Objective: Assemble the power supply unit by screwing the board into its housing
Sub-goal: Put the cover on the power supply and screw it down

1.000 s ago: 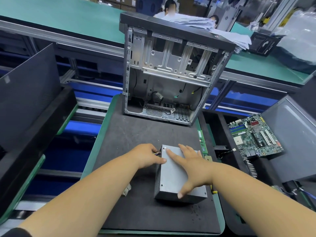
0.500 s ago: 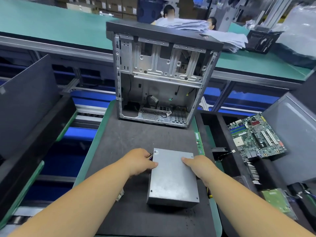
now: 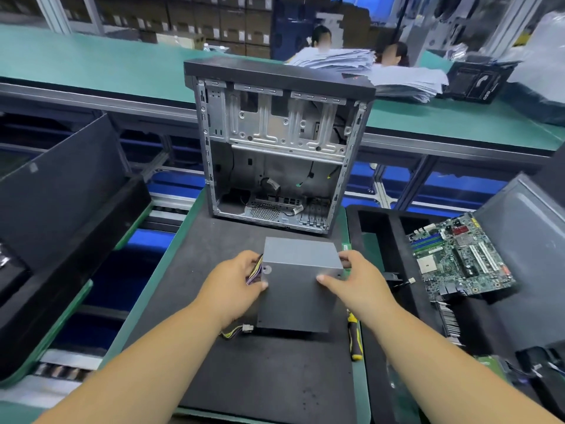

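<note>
Benches [image 3: 91, 65] topped in green run across the far side of your view; nearer, an open computer case [image 3: 278, 148] stands upright at the far end of the black mat [image 3: 260, 371] in front of you, its open side facing you, bare metal bays in its upper half and loose cables low inside. Left of the mat, a dark panel [image 3: 58, 191] leans on a black tray; right of it, a second black foam tray [image 3: 382, 240] carries a green motherboard [image 3: 461, 258], tilted against a grey panel [image 3: 529, 240]. Behind the case, a stack of papers [image 3: 397, 75] rests on the green bench.

Between your hands, the power supply unit [image 3: 296, 286] sits near the middle of the mat, just in front of the case and apart from it; its far end is raised and its near edge looks to be down near the mat, though you cannot tell for sure whether it touches. Your left hand [image 3: 235, 289] grips the unit's left side, thumb on the top face, fingers curled round the bundle of coloured wires [image 3: 255, 269] that comes out there; your right hand [image 3: 357, 283] grips the right side, thumb laid on the top face and fingers wrapped over the far right corner. A white connector [image 3: 247, 328] on yellow and black leads lies on the mat by the unit's near left corner; a yellow and black screwdriver [image 3: 355, 338] lies at the mat's right edge, just beside your right forearm.
</note>
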`<state>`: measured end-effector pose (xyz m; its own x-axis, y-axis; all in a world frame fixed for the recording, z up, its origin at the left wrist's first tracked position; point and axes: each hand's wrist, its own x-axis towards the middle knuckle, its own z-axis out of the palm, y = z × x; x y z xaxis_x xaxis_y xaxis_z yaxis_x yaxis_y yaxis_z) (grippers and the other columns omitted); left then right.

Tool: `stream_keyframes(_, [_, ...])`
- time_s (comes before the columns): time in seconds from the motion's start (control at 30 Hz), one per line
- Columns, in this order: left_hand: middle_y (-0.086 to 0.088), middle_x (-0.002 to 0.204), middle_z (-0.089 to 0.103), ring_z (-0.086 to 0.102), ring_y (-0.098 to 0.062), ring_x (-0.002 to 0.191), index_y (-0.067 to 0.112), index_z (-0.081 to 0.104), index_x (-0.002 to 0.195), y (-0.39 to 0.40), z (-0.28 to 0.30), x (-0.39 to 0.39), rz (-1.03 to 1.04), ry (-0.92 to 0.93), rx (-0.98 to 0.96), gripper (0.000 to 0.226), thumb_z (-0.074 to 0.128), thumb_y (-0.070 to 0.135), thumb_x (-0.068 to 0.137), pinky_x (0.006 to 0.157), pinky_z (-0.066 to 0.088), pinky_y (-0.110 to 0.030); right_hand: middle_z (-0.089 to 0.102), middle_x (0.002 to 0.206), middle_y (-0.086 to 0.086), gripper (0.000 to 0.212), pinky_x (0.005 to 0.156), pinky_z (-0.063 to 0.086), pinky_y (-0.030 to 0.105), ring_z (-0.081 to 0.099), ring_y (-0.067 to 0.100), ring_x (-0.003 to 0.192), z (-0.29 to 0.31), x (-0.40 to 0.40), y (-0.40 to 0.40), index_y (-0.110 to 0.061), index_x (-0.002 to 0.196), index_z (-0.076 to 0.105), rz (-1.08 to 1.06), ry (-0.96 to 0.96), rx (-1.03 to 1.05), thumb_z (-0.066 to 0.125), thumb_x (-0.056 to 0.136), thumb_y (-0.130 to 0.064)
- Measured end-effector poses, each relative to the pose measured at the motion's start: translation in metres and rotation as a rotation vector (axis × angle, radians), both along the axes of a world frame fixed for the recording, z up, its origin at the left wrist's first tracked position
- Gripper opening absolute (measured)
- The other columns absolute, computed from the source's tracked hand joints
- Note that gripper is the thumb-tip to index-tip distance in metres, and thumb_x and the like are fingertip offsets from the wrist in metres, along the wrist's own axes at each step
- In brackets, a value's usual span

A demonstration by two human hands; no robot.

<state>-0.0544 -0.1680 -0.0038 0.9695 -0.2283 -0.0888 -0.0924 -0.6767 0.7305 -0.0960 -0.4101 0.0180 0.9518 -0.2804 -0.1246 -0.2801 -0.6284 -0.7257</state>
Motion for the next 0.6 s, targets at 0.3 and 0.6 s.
stream_keyframes(0.3, [0.020, 0.102, 0.069, 0.064, -0.008, 0.090, 0.041, 0.049, 0.106, -0.001, 0.015, -0.019, 0.019, 0.014, 0.065, 0.028, 0.061, 0.055, 0.085, 0.082, 0.052, -0.035, 0.055, 0.098, -0.025, 0.048, 0.061, 0.039, 0.019, 0.053, -0.007, 0.085, 0.004, -0.016, -0.004, -0.035, 0.099, 0.047, 0.067, 0.047, -0.014, 0.084, 0.069, -0.043])
stream_keyframes(0.6, [0.007, 0.093, 0.063, 0.053, -0.007, 0.068, 0.036, 0.050, 0.097, -0.005, 0.018, -0.026, 0.057, 0.151, -0.100, 0.016, 0.045, 0.051, 0.095, 0.059, 0.040, -0.025, 0.055, 0.101, -0.024, 0.053, 0.063, 0.040, 0.020, 0.053, -0.005, 0.088, -0.005, -0.036, -0.003, -0.036, 0.093, 0.043, 0.102, 0.017, -0.068, 0.086, 0.063, -0.045])
